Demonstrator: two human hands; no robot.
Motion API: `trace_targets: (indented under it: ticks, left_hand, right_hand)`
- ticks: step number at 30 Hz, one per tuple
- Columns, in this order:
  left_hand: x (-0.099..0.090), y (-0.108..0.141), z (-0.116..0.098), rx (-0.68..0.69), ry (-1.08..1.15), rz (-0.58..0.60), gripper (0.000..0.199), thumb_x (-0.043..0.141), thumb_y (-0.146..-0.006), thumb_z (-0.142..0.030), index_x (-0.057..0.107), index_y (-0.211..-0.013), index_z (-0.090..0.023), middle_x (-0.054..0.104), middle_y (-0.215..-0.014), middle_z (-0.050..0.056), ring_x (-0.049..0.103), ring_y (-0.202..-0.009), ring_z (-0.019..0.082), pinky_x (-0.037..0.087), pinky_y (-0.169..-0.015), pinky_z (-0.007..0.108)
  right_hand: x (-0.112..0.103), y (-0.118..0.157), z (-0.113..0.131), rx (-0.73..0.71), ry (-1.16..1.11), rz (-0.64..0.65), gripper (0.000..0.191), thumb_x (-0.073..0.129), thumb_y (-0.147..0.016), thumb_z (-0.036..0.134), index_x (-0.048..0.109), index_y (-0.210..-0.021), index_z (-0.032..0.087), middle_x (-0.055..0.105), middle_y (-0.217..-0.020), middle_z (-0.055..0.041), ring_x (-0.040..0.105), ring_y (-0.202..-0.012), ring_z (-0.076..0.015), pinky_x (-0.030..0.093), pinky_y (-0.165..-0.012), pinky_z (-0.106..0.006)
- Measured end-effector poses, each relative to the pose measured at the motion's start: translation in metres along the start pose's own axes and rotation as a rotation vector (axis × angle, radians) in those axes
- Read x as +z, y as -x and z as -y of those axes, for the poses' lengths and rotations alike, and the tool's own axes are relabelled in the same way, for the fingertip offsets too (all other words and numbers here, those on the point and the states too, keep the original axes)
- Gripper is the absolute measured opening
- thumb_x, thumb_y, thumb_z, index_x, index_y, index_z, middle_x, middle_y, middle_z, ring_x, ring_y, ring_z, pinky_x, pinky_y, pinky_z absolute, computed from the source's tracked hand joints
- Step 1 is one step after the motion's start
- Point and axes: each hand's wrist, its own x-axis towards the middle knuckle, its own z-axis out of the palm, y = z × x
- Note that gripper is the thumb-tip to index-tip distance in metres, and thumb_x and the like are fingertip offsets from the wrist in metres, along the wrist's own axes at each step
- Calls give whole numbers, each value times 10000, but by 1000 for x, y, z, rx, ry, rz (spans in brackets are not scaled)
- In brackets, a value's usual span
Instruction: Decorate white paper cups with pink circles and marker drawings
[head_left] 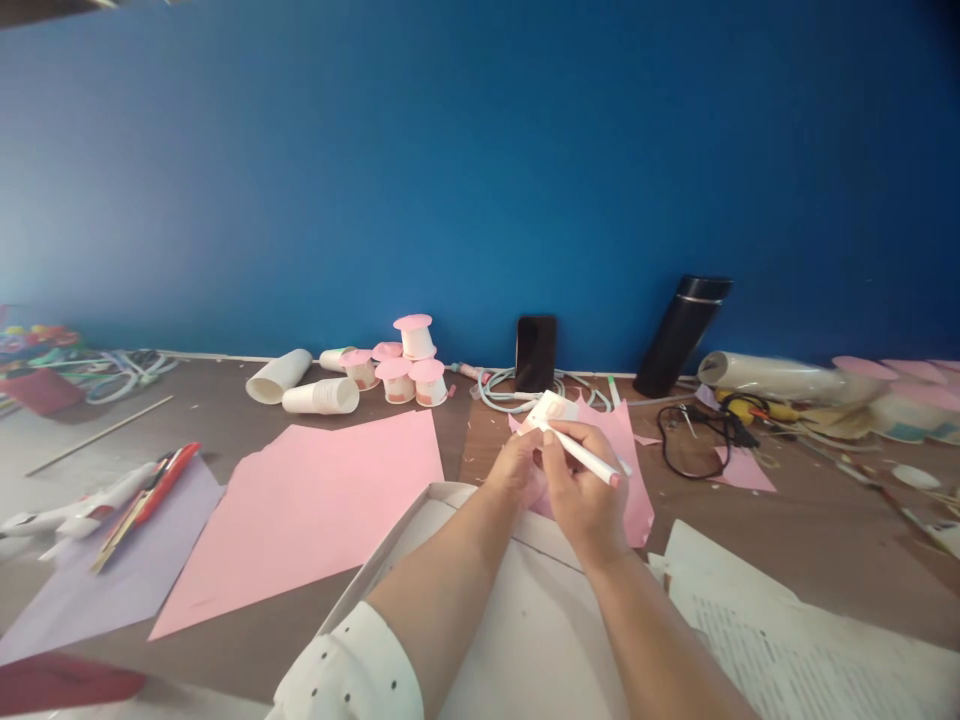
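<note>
My right hand (592,490) is closed round a white marker (589,458) with a pink end, its other end at a small white paper cup (553,408). The cup is held by my left hand (517,465), whose fingers are wrapped at its lower left side. Behind and below both hands lies a crumpled pink sheet (634,470). Under my forearms is a white box lid or tray (525,620). The marker's tip is too small to make out.
Small cups with pink paper tops (414,340) are stacked by the blue wall, beside white cups (322,397). A phone (535,352) and black flask (679,335) lean there. Pink paper (315,500) and a red cutter (161,490) lie left, printed paper (795,640) right.
</note>
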Motion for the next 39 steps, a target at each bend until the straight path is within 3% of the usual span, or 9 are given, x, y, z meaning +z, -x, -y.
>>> trace_targets:
  ticks: [8, 15, 23, 31, 39]
  left_hand:
    - [5, 1, -1, 63, 19, 30, 240, 708, -678, -101, 654, -911, -114, 665, -806, 50, 648, -897, 192, 466, -917, 293]
    - [5, 1, -1, 52, 9, 77, 299, 707, -704, -109, 665, -1000, -102, 696, -908, 68, 655, -957, 202, 471, -930, 288]
    - [6, -1, 1, 127, 33, 150, 370, 707, -713, -78, 666, -1078, -125, 714, -1027, 75, 645, -1050, 186, 444, -977, 257]
    - [10, 1, -1, 149, 7, 158, 389, 730, -669, -92, 684, -1056, -99, 717, -1043, 96, 641, -1075, 224, 420, -1015, 297]
    - [11, 3, -1, 154, -41, 206, 377, 773, -640, -169, 708, -1009, -128, 725, -957, 66, 660, -981, 216, 427, -990, 313]
  right_hand:
    - [-2, -7, -8, 50, -14, -89, 133, 583, -862, 292, 655, -908, 190, 696, -892, -49, 658, -812, -167, 539, -717, -301]
    - [-2, -9, -10, 74, -30, -90, 144, 601, -847, 303, 658, -913, 188, 694, -867, -45, 654, -763, -161, 542, -682, -301]
    - [-4, -13, -15, 155, -50, -122, 157, 598, -846, 309, 661, -900, 176, 697, -868, -57, 657, -792, -171, 537, -740, -329]
    - [-2, -13, -22, 128, -6, -123, 165, 604, -840, 316, 666, -898, 174, 694, -840, -53, 655, -777, -176, 526, -789, -358]
    - [-1, -12, -20, 85, 35, -99, 144, 604, -850, 308, 677, -897, 194, 710, -850, -47, 668, -815, -179, 524, -761, -334]
